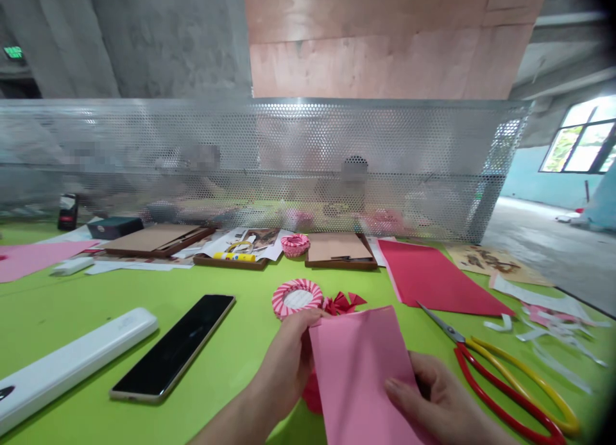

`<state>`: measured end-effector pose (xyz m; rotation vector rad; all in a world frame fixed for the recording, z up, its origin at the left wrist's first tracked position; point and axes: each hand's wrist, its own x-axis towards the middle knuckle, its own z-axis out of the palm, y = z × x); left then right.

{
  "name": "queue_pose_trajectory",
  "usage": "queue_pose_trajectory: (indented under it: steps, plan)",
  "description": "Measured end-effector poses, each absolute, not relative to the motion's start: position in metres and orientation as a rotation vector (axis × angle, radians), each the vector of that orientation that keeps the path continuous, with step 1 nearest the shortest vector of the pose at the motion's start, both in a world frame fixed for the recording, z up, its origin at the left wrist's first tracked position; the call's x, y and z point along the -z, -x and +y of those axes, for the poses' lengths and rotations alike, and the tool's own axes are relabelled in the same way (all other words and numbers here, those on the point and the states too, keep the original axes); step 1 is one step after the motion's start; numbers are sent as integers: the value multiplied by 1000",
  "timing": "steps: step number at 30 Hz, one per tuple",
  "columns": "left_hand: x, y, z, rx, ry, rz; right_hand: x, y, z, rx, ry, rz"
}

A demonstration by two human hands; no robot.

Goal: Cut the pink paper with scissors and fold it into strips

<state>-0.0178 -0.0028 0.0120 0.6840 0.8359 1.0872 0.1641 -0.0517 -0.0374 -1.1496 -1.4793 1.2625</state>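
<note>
A folded sheet of pink paper (pixel 363 368) is held upright between my two hands, low in the middle of the head view. My left hand (pixel 293 345) grips its upper left corner, with the fingers partly behind the sheet. At the lower right edge, my right hand (pixel 428 394) pinches it, thumb in front. Just beyond the paper lie a pink-and-white striped paper ring (pixel 297 295) and several folded red paper pieces (pixel 344 302). Something red shows below my left hand, mostly hidden by the sheet. Open-bladed scissors (pixel 486 355) with red and yellow handles lie right of my right hand.
A black phone (pixel 176 345) and a long white device (pixel 77 371) lie on the left of the green table (pixel 216 419). Red paper (pixel 437 275) and white paper scraps (pixel 553 329) are at right. Trays (pixel 341 262) line the back, before a perforated metal screen (pixel 308 143).
</note>
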Motion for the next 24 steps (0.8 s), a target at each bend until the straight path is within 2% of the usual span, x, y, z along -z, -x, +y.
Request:
queue_pose_trajectory:
  steps: [11, 24]
  plan:
    - [-11, 19, -1, -1091, -782, 798, 33, -168, -50, -1184, 1185, -1575]
    - [-15, 21, 0, -1077, -898, 777, 29, -171, -51, -1400, 1089, -1404]
